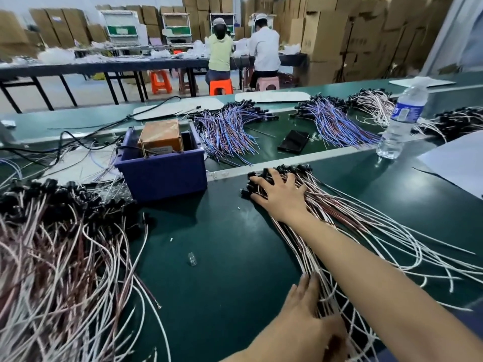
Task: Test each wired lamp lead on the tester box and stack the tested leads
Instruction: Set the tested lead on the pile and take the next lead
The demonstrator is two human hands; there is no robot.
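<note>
A stack of white and brown lamp leads lies fanned on the green table at right, black sockets at its far end. My right hand rests flat with spread fingers on those sockets. My left hand presses straight fingers against the left side of the same stack, near its bare wire ends. A big loose pile of similar leads covers the left of the table. The orange tester box sits inside a blue bin behind the middle of the table.
Bundles of blue and purple leads lie on the conveyor behind, beside a black phone. A water bottle stands at the right. A small clear part lies mid-table. Two people sit at a far bench.
</note>
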